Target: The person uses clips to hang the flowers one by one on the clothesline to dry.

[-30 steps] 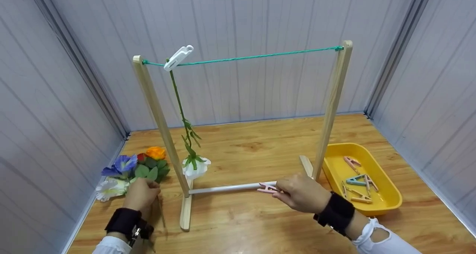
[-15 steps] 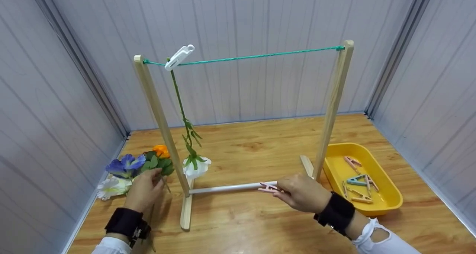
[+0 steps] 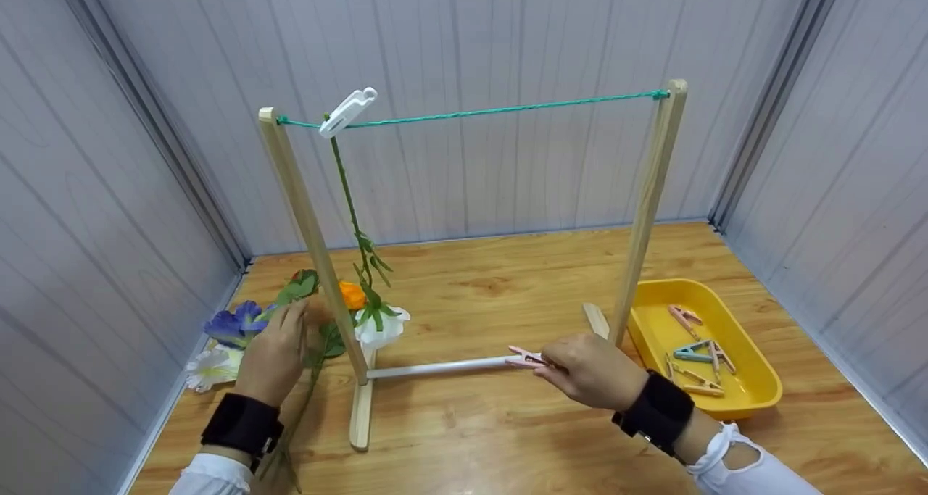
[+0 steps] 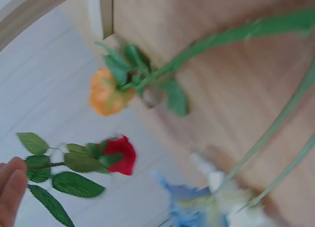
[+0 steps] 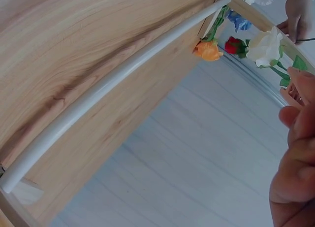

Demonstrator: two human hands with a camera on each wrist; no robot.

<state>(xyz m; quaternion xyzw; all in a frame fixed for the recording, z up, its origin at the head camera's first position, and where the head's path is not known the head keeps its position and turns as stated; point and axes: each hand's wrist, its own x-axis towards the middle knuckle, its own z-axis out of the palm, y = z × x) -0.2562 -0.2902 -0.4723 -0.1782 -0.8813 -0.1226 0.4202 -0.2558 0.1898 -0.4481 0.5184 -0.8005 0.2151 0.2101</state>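
My left hand (image 3: 272,354) is at the left post, pinching the leafy stem of a red rose (image 4: 120,155). In the left wrist view that rose is raised above the other flowers, its fingers (image 4: 12,192) at the left edge. An orange rose (image 3: 353,296) lies behind the post, its stem running toward the table's front. Beside the hand are a blue flower (image 3: 235,325) and a white flower (image 3: 214,368). Over the rack's lower bar, my right hand (image 3: 598,368) pinches a pink clothespin (image 3: 525,358). From the green cord (image 3: 507,109), a white clothespin (image 3: 348,113) hangs a white rose (image 3: 382,326) head down.
The cord is strung between a left wooden post (image 3: 308,227) and a right wooden post (image 3: 647,212), joined low by a white bar (image 3: 442,367). To the right, a yellow tray (image 3: 761,379) contains several clothespins. Panel walls enclose the table (image 3: 478,437) on three sides.
My left hand has risen slightly, drawing the red rose away from the bunch. The orange rose has shifted right, behind the post. My right hand has barely moved; its clothespin has tilted slightly.
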